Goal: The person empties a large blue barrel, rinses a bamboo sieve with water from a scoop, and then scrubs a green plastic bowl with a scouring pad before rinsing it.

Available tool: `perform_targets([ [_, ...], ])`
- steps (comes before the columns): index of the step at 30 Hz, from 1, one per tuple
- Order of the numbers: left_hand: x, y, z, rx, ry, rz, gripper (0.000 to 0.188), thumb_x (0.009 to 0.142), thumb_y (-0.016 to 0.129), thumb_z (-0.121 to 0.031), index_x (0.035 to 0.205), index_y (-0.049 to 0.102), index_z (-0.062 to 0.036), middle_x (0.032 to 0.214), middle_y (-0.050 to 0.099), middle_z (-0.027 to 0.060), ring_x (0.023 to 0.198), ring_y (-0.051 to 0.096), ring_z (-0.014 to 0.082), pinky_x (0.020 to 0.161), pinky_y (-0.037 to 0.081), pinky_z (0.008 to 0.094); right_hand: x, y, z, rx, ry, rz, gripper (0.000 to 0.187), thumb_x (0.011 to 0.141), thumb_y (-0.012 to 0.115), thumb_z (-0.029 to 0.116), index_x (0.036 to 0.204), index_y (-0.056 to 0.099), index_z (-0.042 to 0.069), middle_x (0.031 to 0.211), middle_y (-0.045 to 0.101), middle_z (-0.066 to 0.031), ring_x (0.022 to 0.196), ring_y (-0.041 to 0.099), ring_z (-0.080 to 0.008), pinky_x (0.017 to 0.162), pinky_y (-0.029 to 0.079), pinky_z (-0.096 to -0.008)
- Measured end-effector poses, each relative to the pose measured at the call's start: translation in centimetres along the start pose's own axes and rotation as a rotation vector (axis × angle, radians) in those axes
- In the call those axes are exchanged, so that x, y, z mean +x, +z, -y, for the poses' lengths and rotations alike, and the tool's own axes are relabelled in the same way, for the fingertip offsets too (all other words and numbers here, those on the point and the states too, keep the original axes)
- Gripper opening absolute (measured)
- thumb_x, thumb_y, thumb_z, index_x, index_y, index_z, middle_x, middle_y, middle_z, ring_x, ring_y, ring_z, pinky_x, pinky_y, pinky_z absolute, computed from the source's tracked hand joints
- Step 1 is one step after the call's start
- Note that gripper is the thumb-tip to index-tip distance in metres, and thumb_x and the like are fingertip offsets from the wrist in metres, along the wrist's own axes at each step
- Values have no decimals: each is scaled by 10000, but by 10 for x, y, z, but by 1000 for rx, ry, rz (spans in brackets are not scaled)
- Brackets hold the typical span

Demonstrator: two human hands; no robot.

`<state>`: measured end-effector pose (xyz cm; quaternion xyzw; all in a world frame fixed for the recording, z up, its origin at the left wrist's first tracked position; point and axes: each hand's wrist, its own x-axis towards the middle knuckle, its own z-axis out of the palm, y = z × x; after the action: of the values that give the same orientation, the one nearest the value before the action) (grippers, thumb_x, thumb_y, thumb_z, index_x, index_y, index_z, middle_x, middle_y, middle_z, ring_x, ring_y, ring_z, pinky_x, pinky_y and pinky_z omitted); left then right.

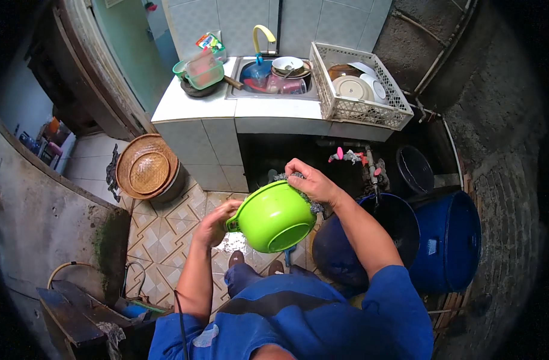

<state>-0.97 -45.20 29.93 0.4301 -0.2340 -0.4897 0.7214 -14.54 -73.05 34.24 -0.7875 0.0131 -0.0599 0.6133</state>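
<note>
A bright green plastic basin [273, 217] is held in the air in front of my body, tilted so its underside and foot ring face me. My left hand [214, 223] grips it at the handle on its left rim. At the far right rim, my right hand [313, 182] is closed on a grey mesh scouring pad [316, 206], which touches the basin's side. Part of the pad is hidden behind the hand and the basin. The inside of the basin is turned away from view.
Ahead, a sink [313, 93] holds dishes under a yellow tap [263, 37]. A plastic crate [367, 111] of bowls stands to its right, a green basket [203, 75] to its left. Blue drums [447, 243] stand at right, woven trays [149, 171] at left. The tiled floor [160, 237] looks wet.
</note>
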Motion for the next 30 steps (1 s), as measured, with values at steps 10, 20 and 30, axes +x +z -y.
perform_targets([
  [10, 46, 32, 49, 723, 145, -314, 430, 920, 607, -406, 786, 625, 2, 670, 609, 73, 636, 542, 132, 591, 437, 333, 7, 61, 15, -687, -256, -120, 196, 858, 592, 181, 979, 538, 36, 998, 550, -169, 1022, 541, -353, 910, 429, -431],
  [20, 37, 39, 50, 642, 313, -625, 435, 942, 599, -374, 783, 672, 24, 612, 606, 55, 561, 501, 103, 524, 415, 312, -10, 46, -51, -160, 209, -699, 203, 905, 560, 213, 969, 591, 23, 993, 551, -187, 976, 550, -338, 861, 442, -404],
  [30, 27, 27, 45, 296, 325, -569, 395, 999, 504, -310, 836, 658, 14, 724, 629, 4, 618, 533, 65, 552, 422, 239, -1, 53, -17, -374, -43, -662, 165, 859, 562, 149, 944, 566, 8, 947, 562, -144, 913, 551, -305, 848, 433, -375],
])
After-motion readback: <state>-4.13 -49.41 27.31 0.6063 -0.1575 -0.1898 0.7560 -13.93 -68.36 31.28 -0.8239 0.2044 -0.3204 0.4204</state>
